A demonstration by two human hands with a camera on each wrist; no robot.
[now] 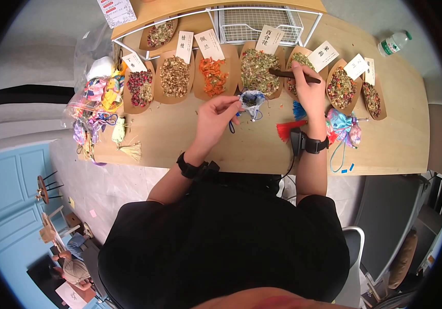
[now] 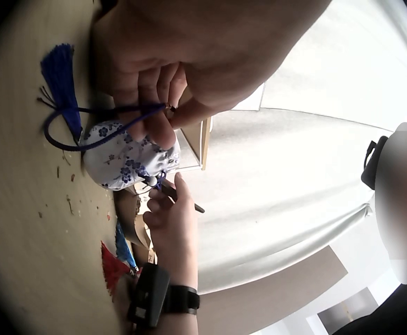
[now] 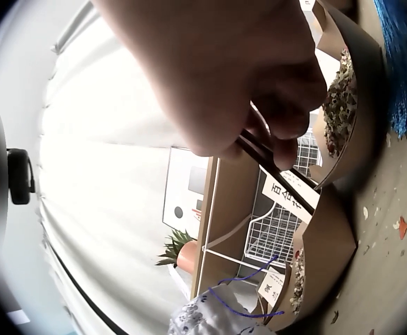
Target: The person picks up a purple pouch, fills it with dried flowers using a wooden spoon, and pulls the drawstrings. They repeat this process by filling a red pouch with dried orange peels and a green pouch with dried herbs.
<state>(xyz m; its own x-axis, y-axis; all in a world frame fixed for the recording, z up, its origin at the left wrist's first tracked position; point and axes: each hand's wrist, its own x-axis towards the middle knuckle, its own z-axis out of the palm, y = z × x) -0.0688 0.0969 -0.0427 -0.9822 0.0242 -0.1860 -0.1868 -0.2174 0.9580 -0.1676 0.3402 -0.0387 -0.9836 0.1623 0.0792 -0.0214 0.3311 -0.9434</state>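
My left hand pinches the rim of a small white drawstring sachet with blue flowers. Its mouth gapes upward in the head view and dark bits show inside. A blue cord loops from it past my left fingers, near a blue tassel. Between the fingers of my right hand is a slim dark brown utensil, its tip over the right side of a paper tray of greenish dried herbs. A second herb tray lies beneath and beside that hand.
More paper trays with dried flowers and name cards line the table. Colourful sachets pile at left; others lie at right by a red tassel. A wire basket and bottle stand behind.
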